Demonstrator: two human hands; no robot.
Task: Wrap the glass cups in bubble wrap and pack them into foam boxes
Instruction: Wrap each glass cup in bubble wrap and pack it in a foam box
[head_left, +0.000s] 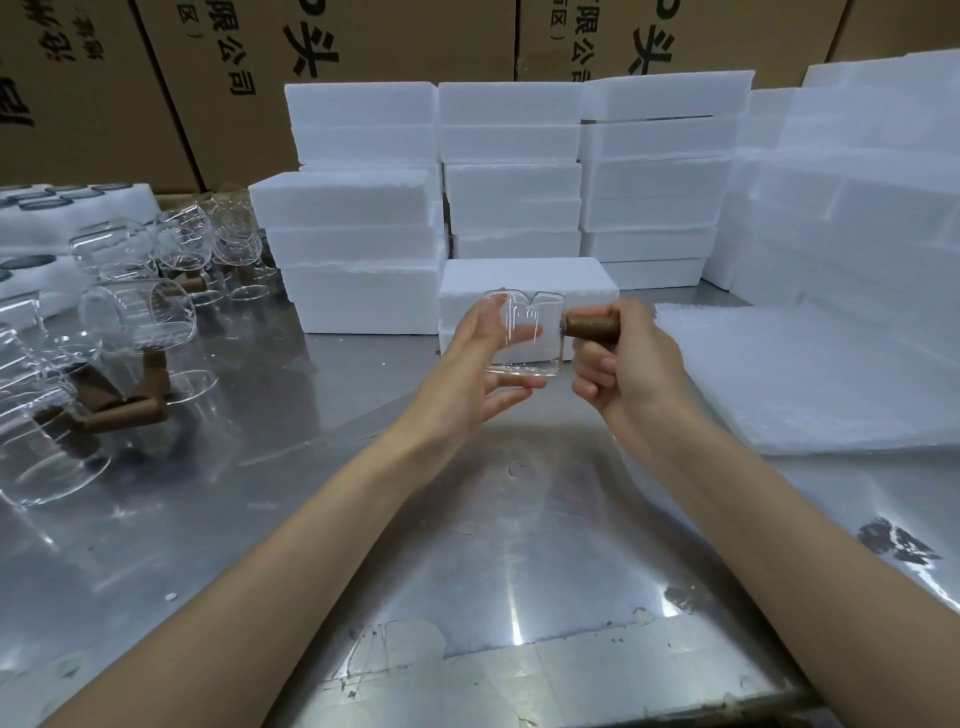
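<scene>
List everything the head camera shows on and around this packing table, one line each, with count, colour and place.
clear glass cup with brown wooden handle: one, held up over the table centre, unwrapped.
other clear glass cups with wooden handles: many, exact count unclear, crowded on the table's left.
white foam boxes: many, stacked at the back centre and right.
white foam trays with round dark slots: at least one, far left.
translucent white bubble wrap sheets: a flat pile, on the right.
shiny steel table: one, silver, underneath everything.
brown cardboard cartons with black print: several, behind the foam.
left hand: fingers spread around the cup body.
right hand: grips the cup's handle.
</scene>
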